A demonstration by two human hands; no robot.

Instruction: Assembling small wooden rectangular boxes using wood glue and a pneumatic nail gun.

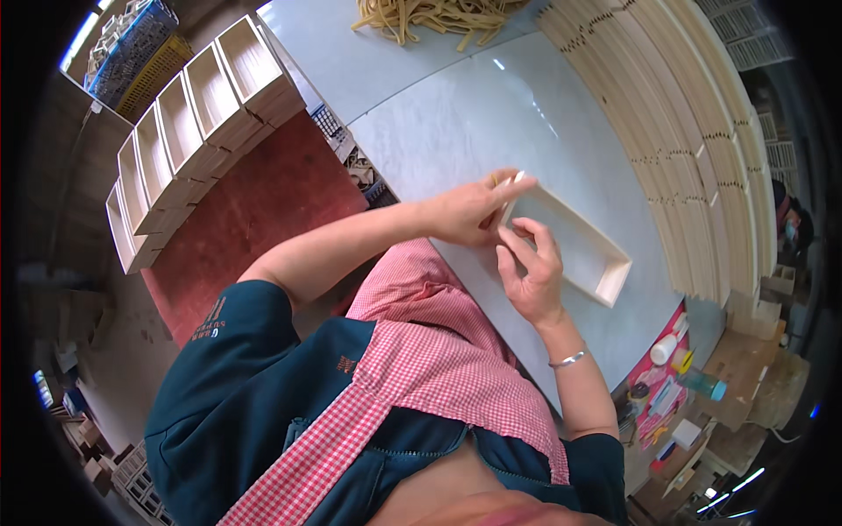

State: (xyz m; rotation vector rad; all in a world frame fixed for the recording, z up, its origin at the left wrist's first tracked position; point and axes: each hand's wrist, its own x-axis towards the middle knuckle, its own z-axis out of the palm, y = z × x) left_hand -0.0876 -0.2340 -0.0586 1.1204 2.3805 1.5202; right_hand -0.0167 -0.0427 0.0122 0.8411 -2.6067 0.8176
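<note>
A long, shallow rectangular frame of pale wood [585, 218] lies at a slant over the grey-blue tabletop [438, 114]. My left hand [469, 209] is closed round its left end, with the fingers partly hidden behind the wood. Close to that same end is my right hand [533, 270], palm turned up. Its thumb and bent index finger are apart, and nothing shows between them. The index fingertip is at the frame's corner; whether it touches, I cannot tell. A silvery bracelet circles my right wrist.
Stacked notched wooden strips [653, 131] line the table's right side. Tan flat bands [438, 17] are heaped at the far edge. Several finished wooden boxes [178, 123] stand in rows on a red board [263, 193] at left. Bottles [664, 349] and small tools sit at lower right.
</note>
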